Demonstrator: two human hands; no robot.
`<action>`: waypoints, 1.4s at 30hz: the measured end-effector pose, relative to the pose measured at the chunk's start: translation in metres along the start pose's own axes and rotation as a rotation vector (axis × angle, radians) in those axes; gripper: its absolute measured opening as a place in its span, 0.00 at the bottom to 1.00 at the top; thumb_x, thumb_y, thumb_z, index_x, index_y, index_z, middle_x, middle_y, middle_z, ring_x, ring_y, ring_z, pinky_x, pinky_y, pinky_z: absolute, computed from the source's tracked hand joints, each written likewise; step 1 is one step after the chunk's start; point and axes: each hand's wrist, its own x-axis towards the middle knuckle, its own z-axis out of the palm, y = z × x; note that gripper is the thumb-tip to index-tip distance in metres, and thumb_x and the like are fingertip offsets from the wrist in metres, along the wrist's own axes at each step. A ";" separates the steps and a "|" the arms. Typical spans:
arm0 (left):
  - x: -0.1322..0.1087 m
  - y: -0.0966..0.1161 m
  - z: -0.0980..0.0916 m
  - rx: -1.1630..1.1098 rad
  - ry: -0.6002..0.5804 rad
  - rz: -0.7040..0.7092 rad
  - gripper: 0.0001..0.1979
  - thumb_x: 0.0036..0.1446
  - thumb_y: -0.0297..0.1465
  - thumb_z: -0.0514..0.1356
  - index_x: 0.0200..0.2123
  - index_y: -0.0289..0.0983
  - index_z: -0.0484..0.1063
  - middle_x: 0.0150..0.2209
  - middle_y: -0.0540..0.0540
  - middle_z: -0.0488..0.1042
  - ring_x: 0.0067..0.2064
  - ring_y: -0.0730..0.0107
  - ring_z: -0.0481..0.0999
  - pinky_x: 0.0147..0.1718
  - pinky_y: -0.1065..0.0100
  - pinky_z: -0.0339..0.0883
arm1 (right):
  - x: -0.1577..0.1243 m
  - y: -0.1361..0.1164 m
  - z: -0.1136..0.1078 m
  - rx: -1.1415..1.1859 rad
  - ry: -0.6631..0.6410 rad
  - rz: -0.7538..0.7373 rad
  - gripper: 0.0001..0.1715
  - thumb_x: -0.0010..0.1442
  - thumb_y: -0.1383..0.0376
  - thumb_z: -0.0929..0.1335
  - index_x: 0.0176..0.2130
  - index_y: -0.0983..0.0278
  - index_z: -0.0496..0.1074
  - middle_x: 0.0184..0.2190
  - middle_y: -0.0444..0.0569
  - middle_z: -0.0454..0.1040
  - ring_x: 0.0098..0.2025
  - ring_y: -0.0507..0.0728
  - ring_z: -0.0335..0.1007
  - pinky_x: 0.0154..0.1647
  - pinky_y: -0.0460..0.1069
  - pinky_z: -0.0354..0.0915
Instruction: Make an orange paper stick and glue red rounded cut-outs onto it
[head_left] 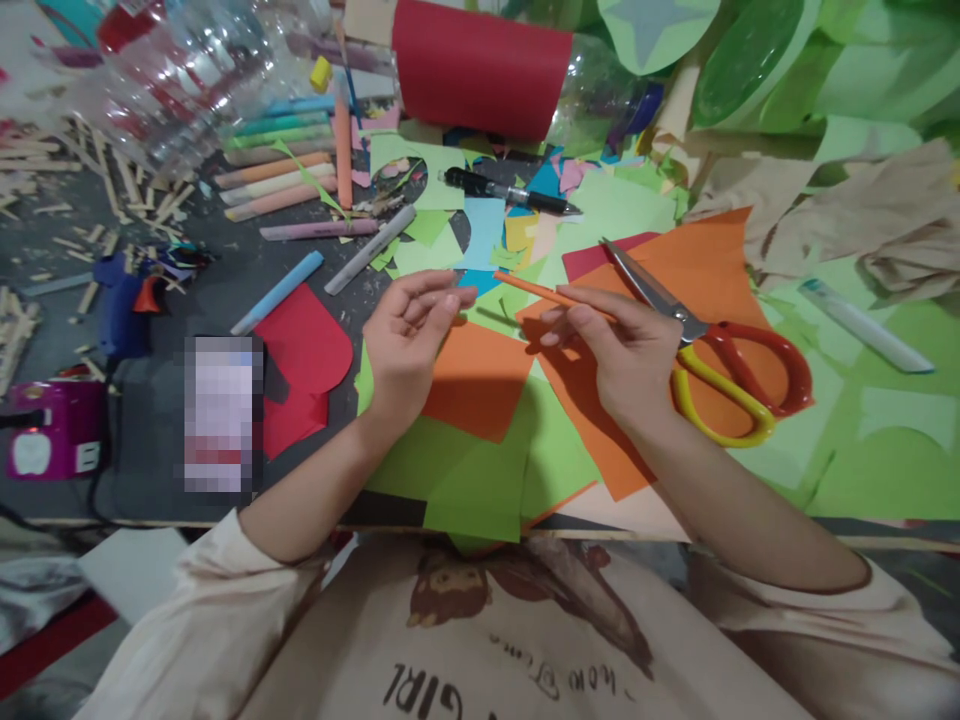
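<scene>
we observe two bare hands above a dark table [300,510] layered with cut paper. the right hand [634,350] pinches a thin orange strip [529,288] between thumb and fingers; whether the strip is flat or rolled, we cannot tell. the strip lies between the two hands, its free end pointing towards the left hand [405,340] and slightly raised. the left hand is loosely curled, thumb near the fingertips; we cannot tell whether these press together, and we see nothing held there.

below the hands we record an orange square [480,385] resting on a green sheet [472,490], and a larger orange sheet [585,400] partly under the right hand. scissors [684,325] with one red and one yellow handle lie just beside that hand, blades pointing away from the person.

further off we note a black pen [506,192] on paper scraps and a red cylinder [480,68] on its side. left of the left hand: a red paper piece [307,340], a blue marker [277,290] and a phone [221,415], its screen blurred.
</scene>
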 end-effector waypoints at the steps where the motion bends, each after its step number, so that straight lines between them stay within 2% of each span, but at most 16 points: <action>1: 0.000 0.001 0.000 -0.008 0.004 -0.018 0.17 0.53 0.46 0.64 0.37 0.39 0.73 0.33 0.48 0.81 0.37 0.69 0.82 0.37 0.69 0.77 | 0.001 0.000 0.000 0.016 -0.007 0.011 0.09 0.57 0.55 0.71 0.37 0.56 0.80 0.29 0.43 0.81 0.25 0.51 0.76 0.29 0.49 0.76; 5: 0.000 0.003 0.000 -0.054 0.003 -0.063 0.18 0.55 0.48 0.61 0.30 0.37 0.72 0.23 0.51 0.77 0.26 0.72 0.79 0.26 0.72 0.73 | 0.002 -0.002 -0.001 0.064 -0.037 0.038 0.12 0.54 0.53 0.73 0.35 0.57 0.80 0.27 0.44 0.80 0.23 0.51 0.76 0.28 0.49 0.76; 8: 0.002 0.002 -0.002 -0.083 -0.005 -0.039 0.22 0.58 0.49 0.58 0.22 0.38 0.68 0.15 0.54 0.69 0.17 0.77 0.70 0.18 0.74 0.67 | 0.002 -0.004 -0.001 0.118 -0.077 0.027 0.10 0.54 0.55 0.73 0.34 0.57 0.80 0.26 0.43 0.80 0.22 0.51 0.76 0.27 0.49 0.76; 10: 0.004 0.000 -0.003 -0.118 0.017 -0.001 0.27 0.60 0.48 0.56 0.15 0.38 0.63 0.12 0.54 0.64 0.14 0.79 0.65 0.16 0.74 0.63 | 0.001 -0.005 0.000 0.157 -0.126 0.034 0.08 0.55 0.56 0.73 0.34 0.56 0.81 0.26 0.43 0.81 0.22 0.51 0.76 0.26 0.48 0.76; 11: 0.005 -0.001 -0.003 -0.136 0.032 0.012 0.29 0.61 0.49 0.54 0.13 0.38 0.62 0.13 0.53 0.66 0.15 0.79 0.66 0.17 0.74 0.64 | 0.001 -0.006 0.000 0.171 -0.151 0.044 0.08 0.55 0.56 0.73 0.34 0.56 0.81 0.26 0.43 0.81 0.22 0.51 0.76 0.26 0.48 0.76; 13: 0.006 -0.002 -0.004 -0.164 0.032 0.039 0.29 0.61 0.51 0.52 0.17 0.38 0.70 0.21 0.49 0.75 0.23 0.76 0.75 0.25 0.73 0.70 | 0.000 -0.006 0.000 0.183 -0.190 0.077 0.08 0.54 0.57 0.74 0.34 0.56 0.81 0.26 0.43 0.81 0.22 0.51 0.76 0.25 0.47 0.76; 15: 0.006 -0.001 -0.005 -0.128 -0.060 0.065 0.24 0.59 0.51 0.54 0.31 0.39 0.79 0.34 0.46 0.80 0.35 0.71 0.80 0.35 0.70 0.74 | -0.001 -0.007 0.001 0.178 -0.218 0.115 0.09 0.53 0.56 0.74 0.33 0.57 0.81 0.25 0.44 0.81 0.23 0.51 0.76 0.24 0.46 0.76; 16: 0.004 0.000 -0.006 -0.083 -0.137 0.078 0.21 0.57 0.50 0.58 0.38 0.40 0.79 0.37 0.46 0.80 0.38 0.69 0.80 0.37 0.69 0.74 | -0.001 -0.007 0.002 0.172 -0.234 0.131 0.10 0.52 0.55 0.74 0.32 0.58 0.81 0.25 0.44 0.81 0.23 0.51 0.76 0.24 0.46 0.76; 18: 0.001 0.002 -0.006 0.035 -0.275 0.126 0.17 0.54 0.45 0.64 0.40 0.40 0.79 0.37 0.46 0.81 0.38 0.68 0.81 0.39 0.69 0.74 | -0.001 -0.007 0.003 0.160 -0.262 0.150 0.11 0.52 0.55 0.74 0.32 0.58 0.82 0.25 0.44 0.81 0.24 0.52 0.77 0.25 0.47 0.76; 20: -0.002 0.004 -0.007 0.127 -0.350 0.175 0.11 0.53 0.40 0.66 0.36 0.39 0.80 0.34 0.46 0.81 0.36 0.69 0.81 0.37 0.70 0.74 | -0.001 -0.007 0.003 0.157 -0.279 0.151 0.10 0.52 0.56 0.74 0.32 0.58 0.82 0.26 0.44 0.81 0.25 0.52 0.77 0.26 0.46 0.76; 25: -0.003 0.005 -0.005 0.160 -0.372 0.247 0.06 0.54 0.35 0.66 0.32 0.38 0.80 0.31 0.46 0.82 0.33 0.71 0.80 0.35 0.72 0.73 | 0.001 -0.008 0.003 0.135 -0.279 0.167 0.08 0.51 0.57 0.75 0.31 0.58 0.82 0.25 0.44 0.81 0.24 0.52 0.77 0.26 0.46 0.75; 31: -0.003 0.005 -0.005 0.187 -0.382 0.270 0.07 0.55 0.35 0.65 0.29 0.39 0.79 0.30 0.46 0.81 0.32 0.71 0.80 0.34 0.71 0.73 | 0.000 -0.007 0.003 0.156 -0.276 0.197 0.10 0.50 0.55 0.75 0.29 0.58 0.81 0.24 0.44 0.81 0.23 0.52 0.76 0.26 0.47 0.75; 38: -0.004 0.006 -0.003 0.247 -0.247 0.215 0.03 0.53 0.31 0.64 0.30 0.38 0.78 0.31 0.48 0.81 0.33 0.71 0.79 0.35 0.71 0.72 | 0.003 -0.003 0.001 0.152 -0.232 0.136 0.09 0.50 0.58 0.76 0.32 0.59 0.80 0.23 0.42 0.79 0.22 0.50 0.75 0.25 0.45 0.74; 42: -0.004 0.005 -0.002 0.254 -0.322 0.214 0.05 0.54 0.31 0.63 0.33 0.39 0.80 0.34 0.47 0.82 0.34 0.70 0.80 0.35 0.71 0.73 | 0.004 -0.003 0.001 0.125 -0.231 0.137 0.09 0.51 0.57 0.75 0.31 0.60 0.80 0.23 0.43 0.79 0.22 0.50 0.74 0.25 0.47 0.74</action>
